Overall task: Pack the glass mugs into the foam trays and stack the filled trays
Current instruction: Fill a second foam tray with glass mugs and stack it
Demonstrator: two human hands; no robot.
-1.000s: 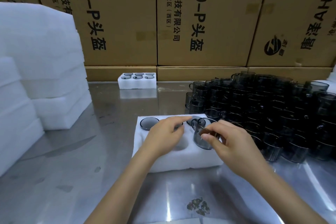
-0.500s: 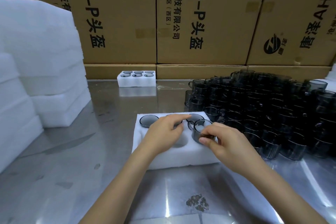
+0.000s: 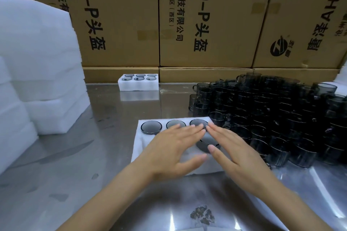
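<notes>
surface (image 3: 112, 155): shiny grey metal, smooth, with bright streaks of light and a few dull smudges
foam tray (image 3: 139, 148): soft white foam, matt, a bit fuzzy at the edges
far foam tray (image 3: 138, 86): the same white matt foam
foam stacks (image 3: 37, 73): thick white foam slabs, matt and soft-looking
glass mugs (image 3: 272, 118): dark smoky glass, see-through, glossy, with thin bright rims
boxes (image 3: 120, 24): brown cardboard, matt and flat, with black printed letters and strips of tape
</notes>
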